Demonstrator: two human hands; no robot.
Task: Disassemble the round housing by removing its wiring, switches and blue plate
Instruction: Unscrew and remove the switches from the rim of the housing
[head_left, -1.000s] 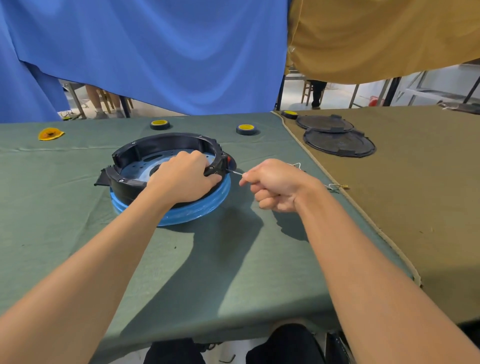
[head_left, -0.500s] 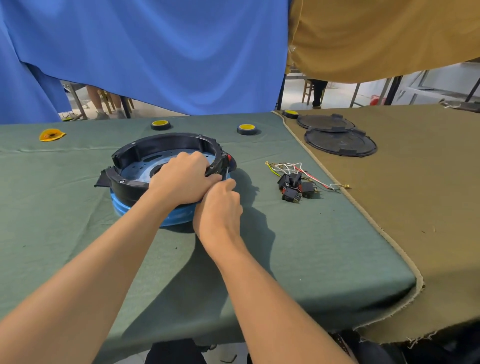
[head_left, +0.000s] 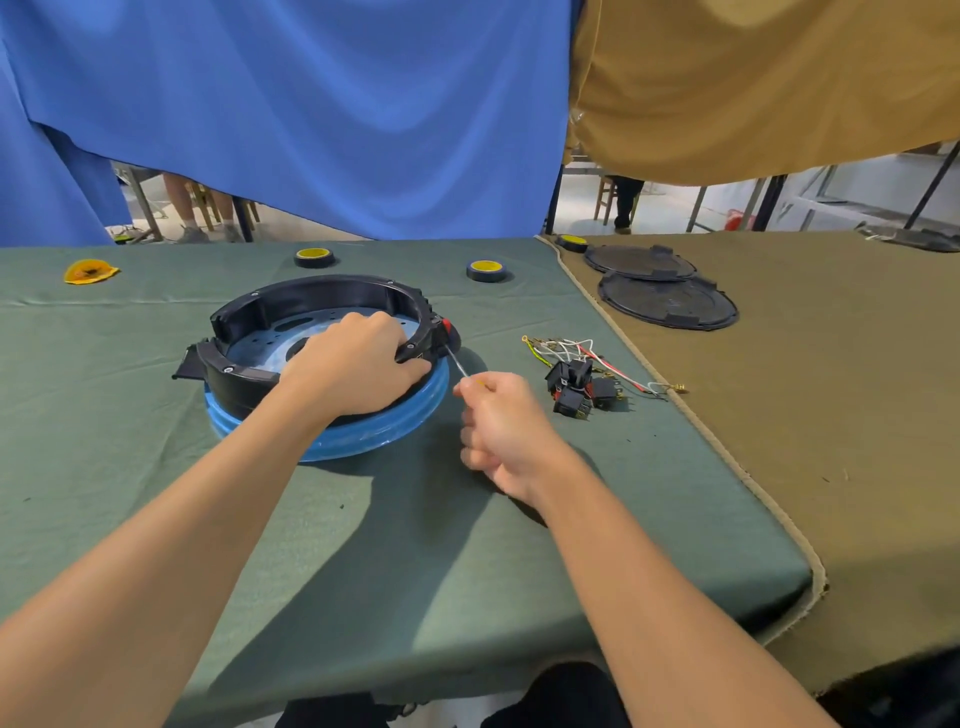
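Your left hand clamps the black round plastic housing steady so your right hand, pinching the thin pale wire at its side, can pull.

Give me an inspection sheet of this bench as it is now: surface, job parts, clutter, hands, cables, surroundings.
Surface: green cloth over the table; tan cloth adjoining on the right.
Job's things: round housing sits on blue plate; red switch in its right wall; removed switches lie to the right.
Clutter: tape rolls, orange scrap, black covers.
Grippers: left hand grips the housing rim; right hand pinches thin tool aimed at the red switch.
Cables: loose wires on the removed switches.
Surroundings: blue curtain, tan curtain.
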